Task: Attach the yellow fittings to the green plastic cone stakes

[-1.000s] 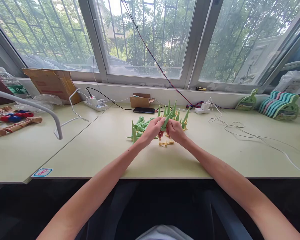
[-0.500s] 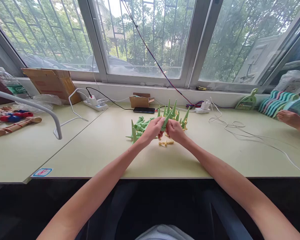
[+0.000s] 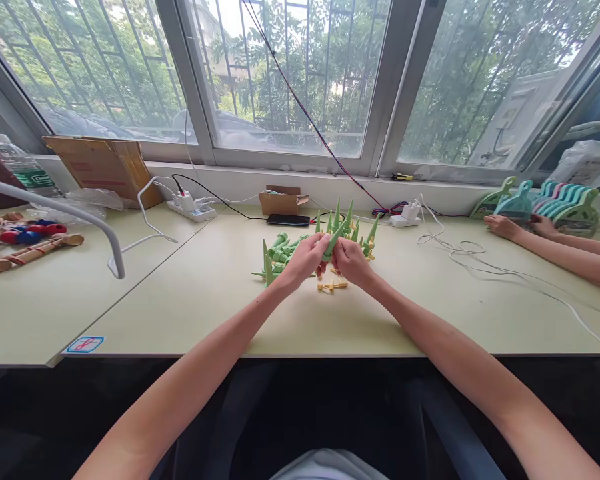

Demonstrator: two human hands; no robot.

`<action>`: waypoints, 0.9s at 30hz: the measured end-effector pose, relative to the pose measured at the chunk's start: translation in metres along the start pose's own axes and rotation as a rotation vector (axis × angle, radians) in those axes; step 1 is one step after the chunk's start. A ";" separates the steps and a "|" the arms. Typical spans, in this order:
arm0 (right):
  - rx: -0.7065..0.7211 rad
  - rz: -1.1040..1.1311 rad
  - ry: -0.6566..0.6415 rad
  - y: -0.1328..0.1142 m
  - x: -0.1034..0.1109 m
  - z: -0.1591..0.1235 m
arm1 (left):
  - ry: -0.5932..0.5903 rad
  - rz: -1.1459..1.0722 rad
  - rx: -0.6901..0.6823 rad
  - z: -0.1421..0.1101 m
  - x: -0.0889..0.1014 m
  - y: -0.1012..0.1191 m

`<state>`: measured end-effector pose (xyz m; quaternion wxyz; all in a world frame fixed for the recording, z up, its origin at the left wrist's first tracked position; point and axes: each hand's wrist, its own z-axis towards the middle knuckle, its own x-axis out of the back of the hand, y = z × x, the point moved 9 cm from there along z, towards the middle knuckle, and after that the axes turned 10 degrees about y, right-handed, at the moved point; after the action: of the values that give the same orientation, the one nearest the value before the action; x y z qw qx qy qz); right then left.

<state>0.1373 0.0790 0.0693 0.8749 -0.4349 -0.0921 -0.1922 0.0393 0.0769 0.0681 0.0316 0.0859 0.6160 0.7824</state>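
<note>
Nearer the person than the smartphone (image 3: 288,220) and right of it, a green conical spike (image 3: 335,241) tilts above the surface (image 3: 300,327), pinched by the left hand's (image 3: 306,259) and right hand's (image 3: 351,259) grips. Yellow pegs (image 3: 333,287) lie on the phone's near side.

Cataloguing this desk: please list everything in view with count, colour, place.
held cone: 1, green, centre
other cones: many, green, centre
small pieces: several, yellow, beside cones
phone: 1, black, behind cones
small box: 1, brown, behind phone
large box: 1, brown, back left
bottle: 1, clear, far left
wooden pieces: several, tan/red/blue, left
metal tube: 1, grey, left
sticker: 1, blue-edged, front left
power strips: 2, white, back
cables: several, white/dark, back
dustpan-shaped items: several, teal/green/pink, right
windows: several, grey-framed, back
co-worker's hands: 2, bare, right
left hand: 1, bare, gripping held cone
right hand: 1, bare, at held cone
</note>
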 end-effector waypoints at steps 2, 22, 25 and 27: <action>0.002 0.003 0.000 -0.001 0.000 0.000 | -0.002 -0.009 0.000 0.000 0.000 0.000; -0.034 -0.037 -0.008 0.004 0.001 0.001 | -0.017 0.009 -0.020 0.002 0.003 -0.001; -0.038 -0.041 -0.027 0.006 0.000 0.001 | -0.026 -0.004 -0.023 0.002 0.002 -0.002; -0.045 -0.037 -0.031 0.008 0.000 0.001 | -0.029 -0.018 -0.021 0.003 0.001 -0.003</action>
<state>0.1407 0.0844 0.0640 0.8597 -0.4555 -0.1093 -0.2036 0.0381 0.0803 0.0662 0.0484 0.0910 0.6081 0.7871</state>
